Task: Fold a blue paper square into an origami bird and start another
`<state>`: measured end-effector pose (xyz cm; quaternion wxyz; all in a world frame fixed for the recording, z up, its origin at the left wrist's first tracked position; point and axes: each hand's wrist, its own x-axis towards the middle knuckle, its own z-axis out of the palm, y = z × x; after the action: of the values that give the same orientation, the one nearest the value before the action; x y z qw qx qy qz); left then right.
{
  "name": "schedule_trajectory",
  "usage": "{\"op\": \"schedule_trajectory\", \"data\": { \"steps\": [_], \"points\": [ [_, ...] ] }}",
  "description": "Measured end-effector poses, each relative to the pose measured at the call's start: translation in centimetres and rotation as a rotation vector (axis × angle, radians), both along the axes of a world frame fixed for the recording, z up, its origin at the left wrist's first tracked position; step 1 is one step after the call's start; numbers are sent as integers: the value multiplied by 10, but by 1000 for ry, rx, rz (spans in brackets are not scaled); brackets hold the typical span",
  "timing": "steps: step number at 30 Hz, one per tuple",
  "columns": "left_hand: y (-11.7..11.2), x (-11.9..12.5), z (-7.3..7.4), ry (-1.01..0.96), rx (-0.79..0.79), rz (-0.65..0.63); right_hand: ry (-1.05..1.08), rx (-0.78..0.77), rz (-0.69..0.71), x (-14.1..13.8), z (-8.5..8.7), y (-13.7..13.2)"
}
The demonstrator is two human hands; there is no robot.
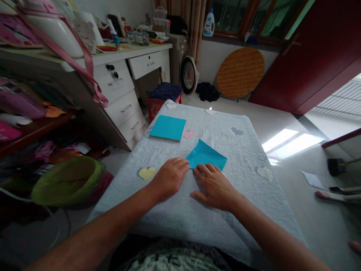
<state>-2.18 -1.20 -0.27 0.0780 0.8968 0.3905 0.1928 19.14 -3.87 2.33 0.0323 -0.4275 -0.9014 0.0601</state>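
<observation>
A blue sheet of folding paper (207, 153) lies on the cloth-covered table, with a crease showing near its left side. My left hand (172, 177) has its fingers pressed together at the sheet's left corner, closed on it. Across the sheet's near edge rest the fingers of my right hand (214, 186), flat and spread, with the thumb apart on the cloth. Parts of the near edge are hidden under my fingers. Farther back and to the left sits a squared stack of paper (167, 128) with a blue sheet on top.
The table wears a pale quilted cloth (239, 150) with heart patches. A stool (165, 94) stands past its far left corner. To the left are a white desk (113, 86) and a bin with a green liner (67, 180). A round wooden tabletop (240, 72) leans at the back.
</observation>
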Motion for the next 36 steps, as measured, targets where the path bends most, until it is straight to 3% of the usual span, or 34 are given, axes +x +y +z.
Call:
{"op": "schedule_trajectory", "data": {
  "steps": [3,6,17,22,25,29,31,36],
  "points": [
    [-13,8,-9,133,47,-72,28,-11,-34,1,-6,-7],
    [-17,9,-15,192,68,-60,58,-10,-60,6,-10,-11],
    [-25,0,-8,258,99,62,13,80,-225,61,-21,-40],
    [-26,-1,-13,229,82,82,7,120,-280,71,-29,-49],
    [-25,-4,-13,205,38,82,73,94,-313,74,-24,-47],
    [-11,-5,-4,74,-108,97,256,-61,-355,78,-9,-31],
    [3,-1,1,-59,-155,139,341,-59,-425,75,-6,-20],
    [42,23,6,-171,-285,205,484,76,-576,56,-26,5]
  ]
}}
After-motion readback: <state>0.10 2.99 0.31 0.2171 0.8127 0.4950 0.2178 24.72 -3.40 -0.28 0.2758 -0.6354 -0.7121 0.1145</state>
